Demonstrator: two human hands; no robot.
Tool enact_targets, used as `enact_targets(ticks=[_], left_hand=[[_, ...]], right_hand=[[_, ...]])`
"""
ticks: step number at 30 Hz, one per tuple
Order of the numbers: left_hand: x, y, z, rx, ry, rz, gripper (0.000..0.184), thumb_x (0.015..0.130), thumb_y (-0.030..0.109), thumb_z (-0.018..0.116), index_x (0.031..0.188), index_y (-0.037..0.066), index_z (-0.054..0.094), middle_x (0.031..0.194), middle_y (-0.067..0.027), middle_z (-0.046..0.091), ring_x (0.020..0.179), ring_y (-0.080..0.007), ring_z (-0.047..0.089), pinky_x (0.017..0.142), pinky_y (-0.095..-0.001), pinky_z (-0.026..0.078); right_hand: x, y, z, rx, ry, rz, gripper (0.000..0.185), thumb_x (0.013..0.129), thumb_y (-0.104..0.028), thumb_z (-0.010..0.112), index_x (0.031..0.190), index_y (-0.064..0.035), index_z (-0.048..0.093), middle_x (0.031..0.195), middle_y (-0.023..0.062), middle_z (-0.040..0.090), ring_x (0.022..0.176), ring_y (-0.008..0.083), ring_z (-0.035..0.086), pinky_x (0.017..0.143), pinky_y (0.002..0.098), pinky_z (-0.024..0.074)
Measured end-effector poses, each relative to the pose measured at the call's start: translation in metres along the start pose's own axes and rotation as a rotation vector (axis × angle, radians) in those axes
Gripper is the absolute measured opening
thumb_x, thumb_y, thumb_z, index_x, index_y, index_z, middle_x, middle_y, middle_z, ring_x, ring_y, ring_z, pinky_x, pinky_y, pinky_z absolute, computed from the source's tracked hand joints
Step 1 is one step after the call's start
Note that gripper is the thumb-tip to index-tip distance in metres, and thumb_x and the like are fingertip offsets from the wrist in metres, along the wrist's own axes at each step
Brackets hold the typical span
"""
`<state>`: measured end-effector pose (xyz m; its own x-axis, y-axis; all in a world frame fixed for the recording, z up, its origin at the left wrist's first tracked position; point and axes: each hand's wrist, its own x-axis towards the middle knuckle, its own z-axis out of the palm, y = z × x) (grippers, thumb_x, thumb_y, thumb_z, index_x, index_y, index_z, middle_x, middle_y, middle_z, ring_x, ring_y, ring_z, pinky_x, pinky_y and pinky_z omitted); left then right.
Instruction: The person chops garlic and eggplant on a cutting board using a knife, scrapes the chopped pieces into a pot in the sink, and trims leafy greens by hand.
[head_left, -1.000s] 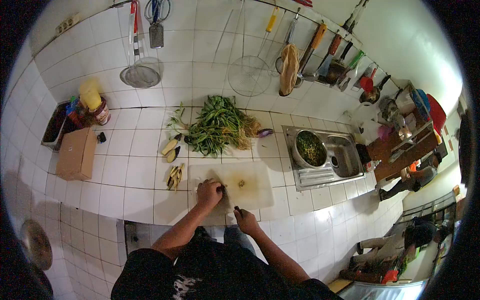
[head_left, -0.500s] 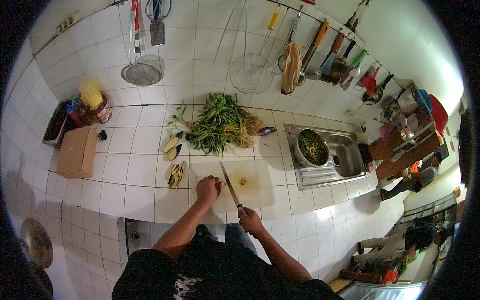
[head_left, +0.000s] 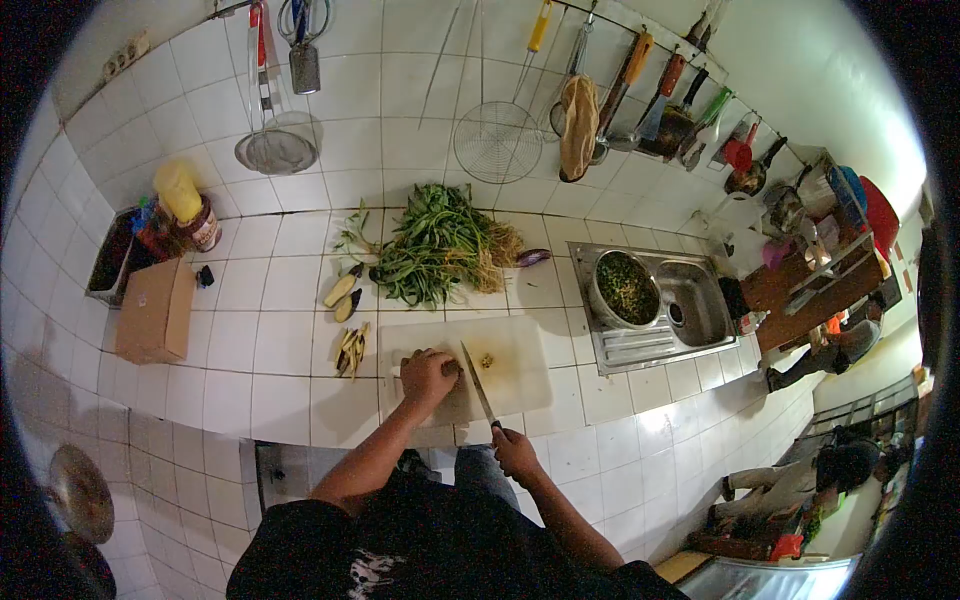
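Note:
My right hand [head_left: 516, 454] grips the dark handle of a kitchen knife [head_left: 478, 382], its long blade slanting up and left over the white cutting board [head_left: 525, 385]. On the board's left half, my left hand [head_left: 430, 374] curls its fingers around a pale vegetable piece [head_left: 397, 371], mostly hidden under the hand. A small heap of chopped bits [head_left: 487, 360] lies just right of the blade tip. Left of the board are cut vegetable strips [head_left: 351, 350] and partly peeled eggplants [head_left: 343, 290].
Behind the board lies a heap of leafy greens with roots [head_left: 435, 245], a purple eggplant [head_left: 533, 258] beside it. A pot of chopped greens [head_left: 625, 290] stands on the steel sink [head_left: 690, 310]. A cardboard box [head_left: 157, 312] sits left. Utensils hang on the wall; people are at right.
My left hand has shifted right on the board, closer to the blade, and turned knuckles up. The knife and my right hand have moved slightly right and down.

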<state>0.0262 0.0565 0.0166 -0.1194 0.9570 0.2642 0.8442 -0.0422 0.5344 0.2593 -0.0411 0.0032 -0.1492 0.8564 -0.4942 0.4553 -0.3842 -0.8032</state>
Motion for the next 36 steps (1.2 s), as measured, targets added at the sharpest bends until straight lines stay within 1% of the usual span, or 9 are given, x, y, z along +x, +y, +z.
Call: enact_targets(ticks=[10, 19, 23, 26, 29, 31, 32, 34, 36], left_hand=[[0.0, -0.002, 0.016, 0.023, -0.055, -0.039, 0.017, 0.069, 0.021, 0.078, 0.086, 0.019, 0.078, 0.087, -0.0019, 0.066, 0.098, -0.0261, 0.056, 0.086, -0.0474, 0.037], [0.003, -0.005, 0.014, 0.004, -0.091, -0.183, 0.009, 0.068, 0.021, 0.08, 0.076, 0.02, 0.077, 0.087, 0.0016, 0.064, 0.099, -0.0256, 0.054, 0.087, -0.0478, 0.035], [0.003, -0.004, 0.009, 0.014, -0.099, -0.149, 0.009, 0.067, 0.023, 0.08, 0.075, 0.021, 0.077, 0.087, 0.0033, 0.065, 0.099, -0.0253, 0.054, 0.087, -0.049, 0.035], [0.004, -0.006, 0.012, -0.006, -0.12, -0.159, 0.009, 0.067, 0.023, 0.08, 0.076, 0.021, 0.077, 0.089, 0.003, 0.066, 0.098, -0.0252, 0.055, 0.086, -0.0498, 0.035], [0.002, -0.005, 0.015, 0.037, -0.104, -0.156, 0.01, 0.067, 0.022, 0.081, 0.076, 0.021, 0.077, 0.09, 0.003, 0.066, 0.098, -0.0253, 0.055, 0.085, -0.0504, 0.036], [0.001, -0.007, 0.018, 0.03, -0.045, -0.108, 0.011, 0.067, 0.022, 0.081, 0.077, 0.021, 0.077, 0.091, 0.0027, 0.066, 0.098, -0.0255, 0.055, 0.084, -0.0507, 0.038], [0.001, -0.008, 0.019, 0.033, -0.048, -0.107, 0.011, 0.067, 0.022, 0.081, 0.077, 0.021, 0.077, 0.091, 0.0027, 0.066, 0.098, -0.0255, 0.055, 0.084, -0.0507, 0.038], [0.002, -0.009, 0.02, 0.063, 0.031, -0.024, 0.015, 0.06, 0.021, 0.079, 0.074, 0.021, 0.073, 0.091, 0.0023, 0.065, 0.096, -0.0264, 0.055, 0.082, -0.0475, 0.037], [0.003, -0.008, 0.018, 0.075, -0.037, -0.058, 0.012, 0.065, 0.021, 0.08, 0.076, 0.021, 0.075, 0.092, 0.002, 0.066, 0.099, -0.0258, 0.055, 0.085, -0.0493, 0.037]], right_hand=[[-0.011, -0.01, -0.005, -0.085, 0.03, 0.022, 0.043, 0.099, -0.045, 0.051, 0.086, -0.0056, 0.058, 0.06, 0.0005, 0.048, 0.044, 0.0114, 0.044, 0.038, 0.0292, 0.0367], [-0.019, -0.009, -0.014, -0.129, -0.021, 0.027, 0.046, 0.1, -0.048, 0.049, 0.086, -0.0049, 0.059, 0.059, 0.0012, 0.049, 0.045, 0.0121, 0.045, 0.039, 0.0294, 0.0379], [-0.021, -0.018, -0.015, -0.127, -0.022, 0.062, 0.048, 0.099, -0.049, 0.048, 0.086, -0.0037, 0.059, 0.059, 0.0035, 0.051, 0.046, 0.0141, 0.049, 0.041, 0.0314, 0.0403], [-0.01, -0.003, -0.017, -0.271, 0.0, -0.037, 0.05, 0.099, -0.05, 0.048, 0.087, -0.0025, 0.059, 0.059, 0.0061, 0.053, 0.049, 0.0161, 0.052, 0.045, 0.0337, 0.043], [-0.01, -0.006, -0.016, -0.298, 0.002, -0.089, 0.053, 0.099, -0.051, 0.047, 0.088, -0.0007, 0.059, 0.059, 0.0111, 0.055, 0.05, 0.0208, 0.056, 0.05, 0.0382, 0.0455], [-0.014, -0.02, -0.014, -0.348, -0.015, -0.177, 0.052, 0.1, -0.047, 0.043, 0.089, 0.0016, 0.058, 0.065, 0.0199, 0.059, 0.059, 0.0354, 0.061, 0.058, 0.0453, 0.0482], [-0.008, -0.024, -0.013, -0.344, -0.016, -0.175, 0.052, 0.1, -0.047, 0.043, 0.089, 0.0016, 0.058, 0.065, 0.0199, 0.059, 0.059, 0.0354, 0.061, 0.058, 0.0453, 0.0482], [0.001, -0.033, -0.01, -0.348, -0.025, -0.258, 0.052, 0.101, -0.044, 0.04, 0.091, 0.004, 0.058, 0.079, 0.0304, 0.062, 0.079, 0.0498, 0.061, 0.072, 0.0529, 0.0476], [0.006, -0.046, -0.009, -0.411, -0.037, -0.274, 0.051, 0.102, -0.042, 0.04, 0.093, 0.0045, 0.058, 0.085, 0.0324, 0.062, 0.086, 0.052, 0.059, 0.076, 0.0548, 0.0462]])
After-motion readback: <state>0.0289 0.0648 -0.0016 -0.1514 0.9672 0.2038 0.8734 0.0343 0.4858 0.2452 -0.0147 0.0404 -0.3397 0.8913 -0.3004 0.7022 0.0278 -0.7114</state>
